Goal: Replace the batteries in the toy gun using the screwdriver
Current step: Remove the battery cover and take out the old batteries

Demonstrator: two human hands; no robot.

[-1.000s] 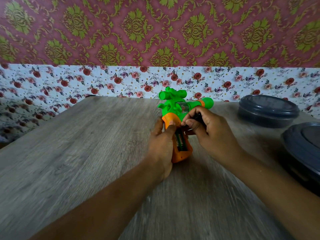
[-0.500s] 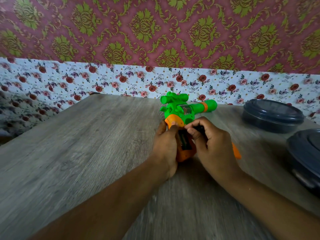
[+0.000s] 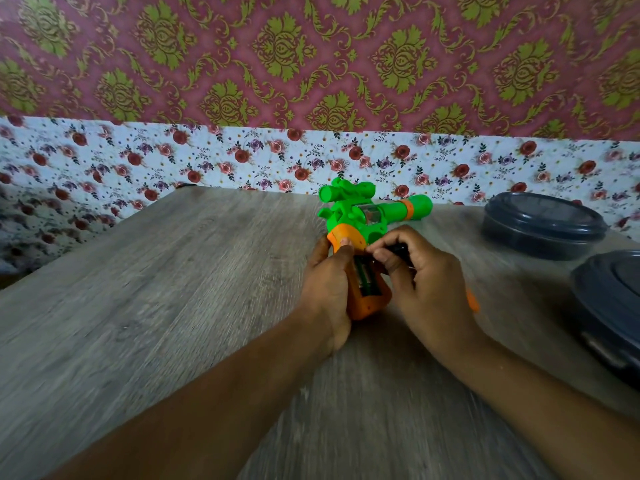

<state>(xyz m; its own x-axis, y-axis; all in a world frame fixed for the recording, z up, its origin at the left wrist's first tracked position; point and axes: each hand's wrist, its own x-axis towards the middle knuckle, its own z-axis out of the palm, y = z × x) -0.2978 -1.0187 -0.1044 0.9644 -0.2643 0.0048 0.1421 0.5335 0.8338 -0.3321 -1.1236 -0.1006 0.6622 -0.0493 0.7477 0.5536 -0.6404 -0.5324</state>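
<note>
Orange toy gun [image 3: 367, 299] grip gripped by left hand [image 3: 327, 289]; right hand [image 3: 422, 282] pinches battery [image 3: 398, 250].

We record a toy gun [image 3: 363, 220] with bright green body and barrel, an orange band near the muzzle and an orange grip. The worktop [image 3: 173, 306] shows grey wood grain. Two containers [image 3: 543, 225] are dark grey. The upper wall [image 3: 311, 57] carries olive-green damask on maroon; the lower band [image 3: 207, 161] shows red roses on white.
</note>
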